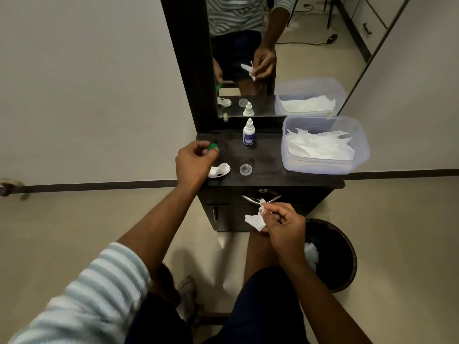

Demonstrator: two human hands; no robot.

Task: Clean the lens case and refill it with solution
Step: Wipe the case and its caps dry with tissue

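**Small parts could slip or tip**

The dark table (285, 175) sits under a mirror (248, 58). A clear tub (357, 145) of white tissues stands on its right side. A black bin (347, 244) waits on the floor below.

The left hand (193, 165) reaches over the left edge of the table. Its fingers (214, 150) are closed on a small green cap (213, 146). The right hand (283, 224) is lower, in front of the drawer, and its fingers pinch a crumpled tissue (254, 220).

The white lens case (221, 170) lies flat on the table, just beside the left hand and partly hidden by it. Its cups face up. Its long side runs from low left to high right.

The case is close to the table edge, so a bump from the left hand could knock it to the floor. The green cap is tiny and could slip. The solution bottle (248, 132) stands upright with its tip up; a nudge could tip it. A little clear cap (246, 169) lies near and could roll off.
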